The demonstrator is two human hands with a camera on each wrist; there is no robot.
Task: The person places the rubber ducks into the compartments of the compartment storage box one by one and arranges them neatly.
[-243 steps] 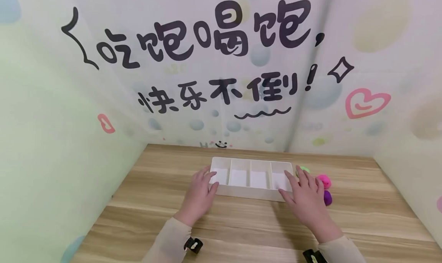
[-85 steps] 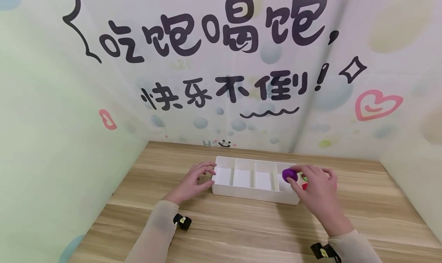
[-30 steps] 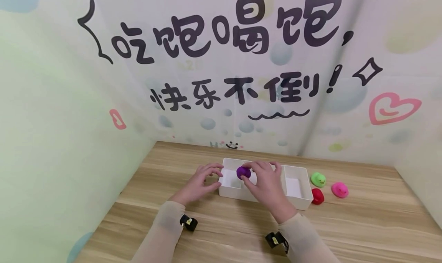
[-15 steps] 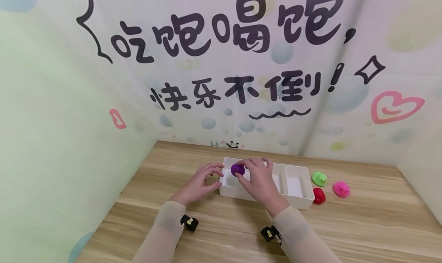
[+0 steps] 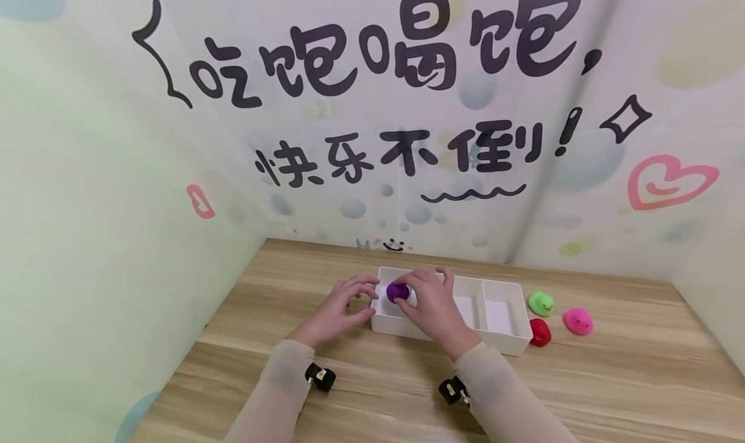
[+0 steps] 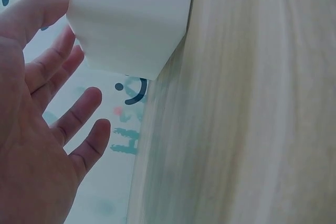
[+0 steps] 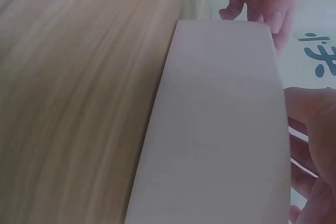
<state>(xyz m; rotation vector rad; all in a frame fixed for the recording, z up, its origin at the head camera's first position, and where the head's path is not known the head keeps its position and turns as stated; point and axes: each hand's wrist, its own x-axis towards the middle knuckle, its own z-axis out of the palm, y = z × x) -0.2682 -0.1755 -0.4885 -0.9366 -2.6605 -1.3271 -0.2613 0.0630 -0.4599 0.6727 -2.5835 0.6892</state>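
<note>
Nearest are the two pale sleeves (image 5: 270, 394), each with a small black wrist device (image 5: 321, 378) turned toward the hand's work. The left hand (image 5: 337, 307) is at the left end of the white tray (image 5: 502, 341), its fingers loosely spread and apart, the thumb touching the edge in the left wrist view — probably a light steadying touch, since the fingers are not closed around the end.

The right hand (image 5: 433, 307) reaches across the tray, pinching the purple toy (image 5: 398, 292) between thumb and fingers. Gripping it from the side leaves much of it uncovered, which likely suits the narrow compartment. The toy is at the leftmost compartment; whether it touches the floor there I cannot tell, and the tray's wall hides it in the right wrist view.

Off the tray's right end on the wooden desk (image 5: 617, 391) sit a red toy (image 5: 540, 332), just beside the corner, then a green duck (image 5: 541, 304) and a pink duck (image 5: 578, 321) — probably grouped there for easy reach by the right hand. Behind them rises a pale wall (image 5: 326, 226) with dark lettering (image 5: 409, 157).
</note>
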